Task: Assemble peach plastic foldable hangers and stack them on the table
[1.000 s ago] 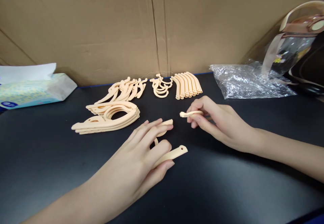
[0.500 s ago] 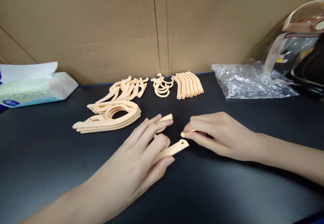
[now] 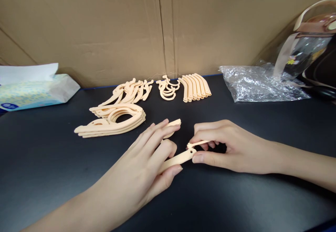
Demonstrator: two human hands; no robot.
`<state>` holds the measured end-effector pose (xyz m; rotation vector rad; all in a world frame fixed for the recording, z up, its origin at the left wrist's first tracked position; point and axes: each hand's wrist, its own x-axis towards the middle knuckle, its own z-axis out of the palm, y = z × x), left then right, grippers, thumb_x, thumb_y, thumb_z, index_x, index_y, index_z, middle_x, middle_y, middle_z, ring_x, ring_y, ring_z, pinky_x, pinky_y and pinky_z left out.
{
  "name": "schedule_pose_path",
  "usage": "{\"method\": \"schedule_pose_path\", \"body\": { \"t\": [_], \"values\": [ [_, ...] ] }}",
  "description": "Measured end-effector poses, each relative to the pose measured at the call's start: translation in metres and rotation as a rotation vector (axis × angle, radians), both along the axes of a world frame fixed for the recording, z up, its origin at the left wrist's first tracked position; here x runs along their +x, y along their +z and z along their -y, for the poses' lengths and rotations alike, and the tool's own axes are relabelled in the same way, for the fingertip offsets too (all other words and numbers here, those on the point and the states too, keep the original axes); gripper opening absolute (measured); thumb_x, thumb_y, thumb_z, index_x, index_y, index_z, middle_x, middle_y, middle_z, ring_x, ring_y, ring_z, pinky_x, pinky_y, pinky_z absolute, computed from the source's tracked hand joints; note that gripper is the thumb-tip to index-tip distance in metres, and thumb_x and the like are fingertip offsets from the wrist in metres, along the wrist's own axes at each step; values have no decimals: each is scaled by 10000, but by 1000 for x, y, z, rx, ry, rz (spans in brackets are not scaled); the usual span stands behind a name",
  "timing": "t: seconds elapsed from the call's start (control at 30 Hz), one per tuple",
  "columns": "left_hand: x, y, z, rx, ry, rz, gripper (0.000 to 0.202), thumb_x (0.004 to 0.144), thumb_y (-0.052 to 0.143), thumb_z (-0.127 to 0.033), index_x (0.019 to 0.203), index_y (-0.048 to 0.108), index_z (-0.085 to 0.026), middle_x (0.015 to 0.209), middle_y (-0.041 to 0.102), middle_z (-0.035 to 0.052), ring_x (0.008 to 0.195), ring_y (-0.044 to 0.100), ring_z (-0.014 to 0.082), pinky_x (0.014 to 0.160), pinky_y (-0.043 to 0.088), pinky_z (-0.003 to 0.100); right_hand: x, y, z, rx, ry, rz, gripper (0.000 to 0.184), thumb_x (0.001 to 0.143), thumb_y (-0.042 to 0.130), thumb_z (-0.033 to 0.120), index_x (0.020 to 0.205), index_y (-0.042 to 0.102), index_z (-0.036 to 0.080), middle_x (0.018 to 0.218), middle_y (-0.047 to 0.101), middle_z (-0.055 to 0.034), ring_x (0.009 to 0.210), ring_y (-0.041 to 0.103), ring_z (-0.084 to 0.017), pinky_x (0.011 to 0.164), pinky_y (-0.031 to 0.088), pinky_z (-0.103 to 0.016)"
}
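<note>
Cream plastic parts of folding clothes hangers are in front of me. My left hand (image 3: 154,151) is closed around a hanger arm (image 3: 178,160), whose end with a small hole sticks out to the right. Under its outer fingers shows the tip of another cream part (image 3: 174,122), mostly hidden. My right hand (image 3: 223,144) has a thin hanger hook (image 3: 199,143) at its fingers, knobbed end toward the left. That knob lies right by the holed end, and the right thumb touches the arm's tip. Whether the knob is in the hole I cannot tell.
Stacked folded hanger pieces (image 3: 112,128) lie left, with several curved arms (image 3: 131,91) behind. Loose hooks (image 3: 167,91) and a row of straight bars (image 3: 195,86) are further back. A tissue pack (image 3: 34,92), a clear plastic bag (image 3: 257,85) and a bottle (image 3: 315,32) flank them.
My right hand has come down to the arm's end; its thumb has moved off the hook onto the arm's tip, and more of the hook shows. My left hand is nearly still.
</note>
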<state>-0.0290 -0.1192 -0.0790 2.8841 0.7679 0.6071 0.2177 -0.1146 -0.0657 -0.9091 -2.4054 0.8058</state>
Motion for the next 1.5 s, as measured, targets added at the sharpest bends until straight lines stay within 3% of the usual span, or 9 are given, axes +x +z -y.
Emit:
{"method": "schedule_pose_path", "body": {
  "t": [0.17, 0.4, 0.67, 1.07, 1.23, 1.5],
  "values": [
    [0, 3, 0, -10, 12, -18, 119, 1028, 417, -183, 985, 525, -206, 1429, 531, 120, 1459, 360, 205, 1234, 294, 397, 0, 0, 1, -13, 5, 68, 281, 1016, 526, 355, 794, 543, 184, 696, 524, 54, 594, 485, -82, 574, 351, -213],
    [-3, -3, 0, -8, 25, -25, 200, 1045, 379, -217, 899, 516, -211, 1522, 409, 104, 1499, 277, 245, 1175, 399, 421, 3, -3, 1, 39, 20, 159, 291, 1049, 445, 381, 813, 458, 211, 691, 500, 52, 568, 459, -100, 552, 311, -230],
    [0, 4, 2, -16, 34, -50, 187, 1041, 388, -202, 892, 500, -216, 1441, 505, 133, 1478, 327, 237, 1212, 337, 441, 0, 0, 2, 26, 14, 154, 306, 1057, 412, 380, 794, 403, 222, 672, 484, 56, 544, 436, -99, 535, 306, -233],
    [-3, -2, 0, -47, -6, -2, 192, 1042, 391, -221, 891, 508, -212, 1497, 435, 126, 1475, 335, 232, 1204, 345, 402, -2, -6, 5, 510, 17, 275, 442, 1097, 221, 381, 793, 488, 202, 638, 536, 24, 488, 433, -116, 476, 291, -249],
    [-2, -2, 1, -27, -9, -13, 194, 1046, 376, -215, 917, 521, -210, 1477, 456, 135, 1470, 339, 228, 1207, 339, 435, -2, -7, 7, 695, 9, 322, 515, 1103, 183, 354, 757, 526, 186, 625, 546, 19, 482, 446, -112, 484, 311, -259],
    [-1, 1, 4, -67, 19, 8, 141, 1007, 449, -174, 908, 540, -213, 1483, 480, 106, 1440, 394, 247, 1190, 370, 428, -2, 0, 8, 929, 40, 416, 464, 1086, 286, 294, 718, 548, 188, 598, 504, 9, 515, 427, -141, 521, 315, -285]
  ]
}}
